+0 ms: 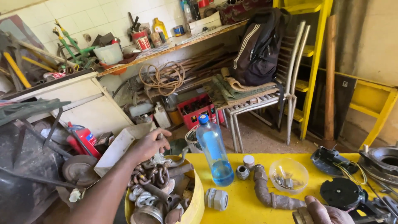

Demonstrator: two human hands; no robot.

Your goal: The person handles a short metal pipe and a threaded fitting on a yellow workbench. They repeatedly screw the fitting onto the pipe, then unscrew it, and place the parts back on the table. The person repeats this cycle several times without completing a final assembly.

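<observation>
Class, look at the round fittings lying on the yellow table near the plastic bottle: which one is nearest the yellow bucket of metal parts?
The grey ribbed plastic fitting, lying on its side right beside the yellow bucket. The small metal fitting and white-capped piece sit beyond the bottle.

The right hand (325, 212) is cut off by the bottom edge, so what it grips cannot be told. The left hand (151, 145) hides what its fingers pinch over the tub (198, 199), itself cut off below.

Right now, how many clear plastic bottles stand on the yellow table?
1: the clear plastic bottle with blue liquid, upright on the yellow table beside the yellow bucket of metal parts. Others may be hidden.
</observation>
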